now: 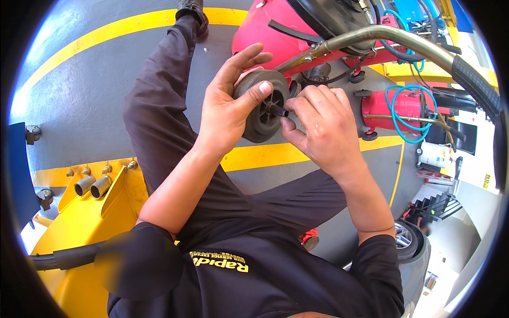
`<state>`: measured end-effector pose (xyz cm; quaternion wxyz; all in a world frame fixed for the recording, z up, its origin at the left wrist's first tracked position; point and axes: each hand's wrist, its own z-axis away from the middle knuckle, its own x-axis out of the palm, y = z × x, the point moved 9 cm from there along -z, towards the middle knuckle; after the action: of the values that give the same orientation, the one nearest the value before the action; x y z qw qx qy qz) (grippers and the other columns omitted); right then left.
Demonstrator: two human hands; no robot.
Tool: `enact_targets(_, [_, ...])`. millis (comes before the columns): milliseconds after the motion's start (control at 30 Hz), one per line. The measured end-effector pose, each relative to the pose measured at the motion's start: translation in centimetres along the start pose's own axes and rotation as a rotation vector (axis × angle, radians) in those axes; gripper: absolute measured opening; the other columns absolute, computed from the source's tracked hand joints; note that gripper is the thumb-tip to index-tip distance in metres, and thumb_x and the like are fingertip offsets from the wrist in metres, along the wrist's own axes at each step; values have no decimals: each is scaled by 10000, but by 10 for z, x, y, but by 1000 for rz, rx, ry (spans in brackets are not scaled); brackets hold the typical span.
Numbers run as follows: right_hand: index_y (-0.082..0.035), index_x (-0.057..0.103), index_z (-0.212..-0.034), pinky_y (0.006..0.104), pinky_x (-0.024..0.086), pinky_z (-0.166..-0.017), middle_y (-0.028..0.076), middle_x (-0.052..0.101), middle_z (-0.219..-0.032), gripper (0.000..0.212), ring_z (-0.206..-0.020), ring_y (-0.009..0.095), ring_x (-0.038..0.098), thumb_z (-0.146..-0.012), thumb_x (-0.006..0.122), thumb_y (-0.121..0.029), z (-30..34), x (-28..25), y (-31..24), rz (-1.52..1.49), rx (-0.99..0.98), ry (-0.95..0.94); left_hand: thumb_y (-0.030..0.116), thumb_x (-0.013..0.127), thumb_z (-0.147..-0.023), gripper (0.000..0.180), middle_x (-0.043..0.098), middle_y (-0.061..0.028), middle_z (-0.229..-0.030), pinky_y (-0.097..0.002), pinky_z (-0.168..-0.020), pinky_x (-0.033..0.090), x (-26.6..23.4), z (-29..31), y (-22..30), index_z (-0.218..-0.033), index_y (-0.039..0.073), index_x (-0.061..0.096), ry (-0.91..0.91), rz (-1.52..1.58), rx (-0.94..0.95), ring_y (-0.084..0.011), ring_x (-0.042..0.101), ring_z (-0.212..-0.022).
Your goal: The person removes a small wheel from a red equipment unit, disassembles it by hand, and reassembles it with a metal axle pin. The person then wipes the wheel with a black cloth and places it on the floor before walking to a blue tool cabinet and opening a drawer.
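A black rubber wheel (pixel 261 132) with a spoked hub stands at the side of a pink-red tank (pixel 265 40). My left hand (pixel 225 103) grips it, the thumb over the near face and the fingers spread around the far side. From the hub's middle a short dark tube (pixel 277 109) sticks out toward the right. My right hand (pixel 326 124) is closed in a pinch at the tube's outer end, thumb below and index finger above. Whether a smaller part sits between these fingertips is hidden.
A curved metal handle (pixel 366 34) with a black grip arches over my right hand. Another red tank (pixel 395 110) with a blue hose stands to the right. At lower left is a yellow steel base (pixel 87 228) with two tube ends. Yellow lines cross the grey floor (pixel 79 114).
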<state>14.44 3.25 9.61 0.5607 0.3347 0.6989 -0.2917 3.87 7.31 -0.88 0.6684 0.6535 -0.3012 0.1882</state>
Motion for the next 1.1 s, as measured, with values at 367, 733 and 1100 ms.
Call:
enact_targets(367, [-58,660,-938,409,429,-715,76,583,-870,186,-839,277,597,-835,792,-139,16,28,13,-227,269,-29,44,691,-975,565,568,-143,-1420,-329,-1059,490,9,5,5,-1494,5,470,-63,-156,68,-197,607,-1233])
enact_targets(733, [-42,679,-943,368,476,-734,65,604,-854,169,-802,237,613,-832,802,-77,32,21,34,-458,437,108,23,658,-985,531,599,-107,-1323,-298,-981,533,-2,-1,-2,-1485,26,477,26,-52,32,-157,638,-1154])
enact_targets(1100, [-10,674,-1006,317,484,-727,69,593,-863,202,-779,183,579,-857,796,-71,35,36,44,-685,564,173,48,660,-988,590,570,-181,-1376,-360,-1065,502,6,0,3,-1526,18,421,-47,-49,65,-249,590,-1266])
